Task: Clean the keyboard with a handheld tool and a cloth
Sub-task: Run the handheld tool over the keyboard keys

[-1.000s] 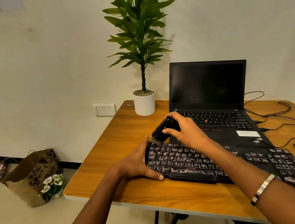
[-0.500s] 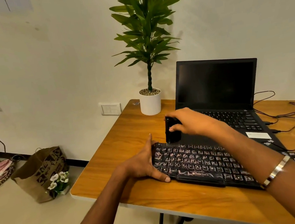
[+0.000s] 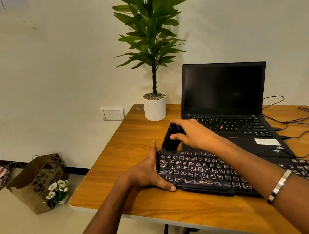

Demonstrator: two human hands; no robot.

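A black keyboard (image 3: 201, 171) with pale smudged keys lies across the front of the wooden table (image 3: 127, 155). My right hand (image 3: 194, 133) grips a black handheld brush (image 3: 170, 138) that stands tilted, its bristle end down on the keyboard's far left corner. My left hand (image 3: 148, 170) holds the keyboard's left end, thumb on the front edge and fingers stretched along the side. No cloth is in view.
An open black laptop (image 3: 225, 96) stands behind the keyboard, with cables (image 3: 294, 121) trailing to the right. A potted plant (image 3: 155, 107) sits at the table's back left corner. On the floor to the left are a brown paper bag (image 3: 38, 179) and small white flowers (image 3: 56, 189).
The brush has swung from lying slanted over the top left keys to standing nearly upright on the keyboard's far left corner. My left hand has kept its hold; the camera view shifted left.
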